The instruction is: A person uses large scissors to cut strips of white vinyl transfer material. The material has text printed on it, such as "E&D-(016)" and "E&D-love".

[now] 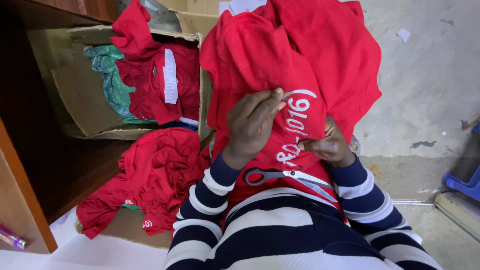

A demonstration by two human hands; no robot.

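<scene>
From the head camera I look down on a red garment (pixel 295 55) bunched up over my lap, with white embroidered characters across the part nearest me. My left hand (pixel 252 125) lies on top of the cloth, fingers curled together, thumb and fingertips pinched at the edge of the white stitching; something thin and pale sticks out from the pinch, but I cannot tell whether it is a thread or a small tool. My right hand (pixel 327 145) is mostly tucked under a fold of the same garment, fingers closed on the cloth just beside the embroidery; only the knuckles and back of the hand show. Both arms wear navy and white striped sleeves.

A pair of scissors (pixel 292 179) with dark handles rests on the garment just below my hands, lying flat, blades shut and pointing to the right, touched by neither hand.

To the left, an open cardboard box (pixel 80 85) holds more red garments and a crumpled green plastic bag (pixel 110 75). In front of the box lies a loose heap of red clothes (pixel 150 175). The concrete floor (pixel 430 75) fills the right side, with a blue plastic object (pixel 467 182) at the edge.
</scene>
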